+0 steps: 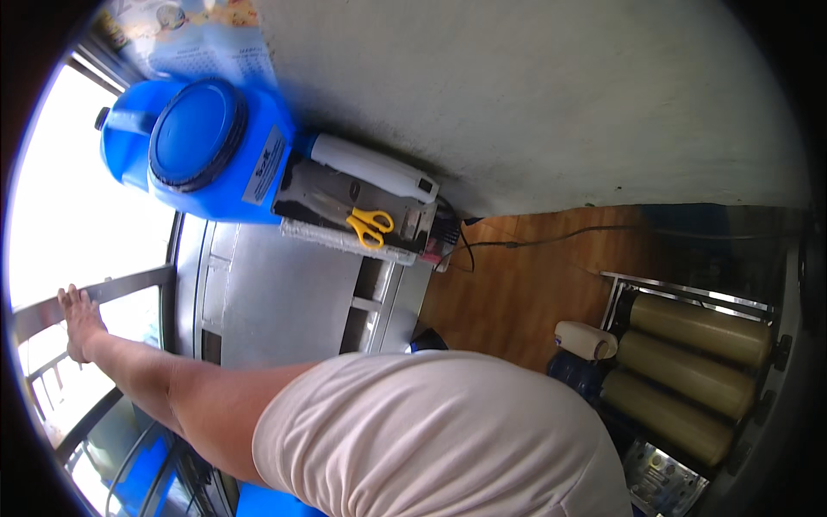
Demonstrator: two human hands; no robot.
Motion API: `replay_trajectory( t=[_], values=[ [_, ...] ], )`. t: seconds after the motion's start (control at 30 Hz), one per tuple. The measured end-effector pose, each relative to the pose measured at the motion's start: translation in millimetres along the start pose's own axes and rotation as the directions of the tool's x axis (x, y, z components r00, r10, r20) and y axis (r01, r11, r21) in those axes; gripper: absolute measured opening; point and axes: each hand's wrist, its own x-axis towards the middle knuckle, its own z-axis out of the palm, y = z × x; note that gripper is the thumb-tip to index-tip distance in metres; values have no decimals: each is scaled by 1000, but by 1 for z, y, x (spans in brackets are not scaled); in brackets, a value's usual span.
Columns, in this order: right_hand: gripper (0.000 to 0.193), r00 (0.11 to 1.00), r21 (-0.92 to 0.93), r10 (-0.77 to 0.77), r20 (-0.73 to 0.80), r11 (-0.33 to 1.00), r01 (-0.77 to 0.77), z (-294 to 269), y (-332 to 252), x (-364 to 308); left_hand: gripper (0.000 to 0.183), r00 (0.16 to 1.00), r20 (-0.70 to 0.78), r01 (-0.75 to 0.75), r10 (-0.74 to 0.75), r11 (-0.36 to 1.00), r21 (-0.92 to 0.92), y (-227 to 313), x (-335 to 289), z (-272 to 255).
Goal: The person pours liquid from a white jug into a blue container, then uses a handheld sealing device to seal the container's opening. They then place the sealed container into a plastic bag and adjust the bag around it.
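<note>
My left arm, in a pale short sleeve, stretches out to the left. My left hand [83, 323] rests against the metal frame [129, 286] of a bright window, its fingers apart and lying on the bar. Nothing shows inside that hand. Beyond it stands a big blue plastic container [250, 129] with a round blue lid. Yellow-handled scissors [370, 227] lie on a dark flat box beside the container, next to a long white device [375, 166]. My right hand is out of the picture.
A steel-coloured counter [284, 284] runs between the window and the wood-look floor [508, 284]. A dark cable [560, 234] trails along the wall. At the right stands a metal rack holding large tan rolls [689, 370], with a white container [586, 340] beside it.
</note>
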Motion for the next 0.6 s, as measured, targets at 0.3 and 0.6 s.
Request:
replay_trajectory(
  t=[0.3, 0.6],
  values=[
    [87, 997, -92, -72, 11, 993, 73, 64, 5, -7, 90, 997, -68, 35, -36, 999, -18, -33, 26, -36],
    [80, 920, -360, -212, -328, 929, 86, 65, 28, 36, 82, 974, -149, 136, -174, 963, -234, -89, 55, -202]
  ],
)
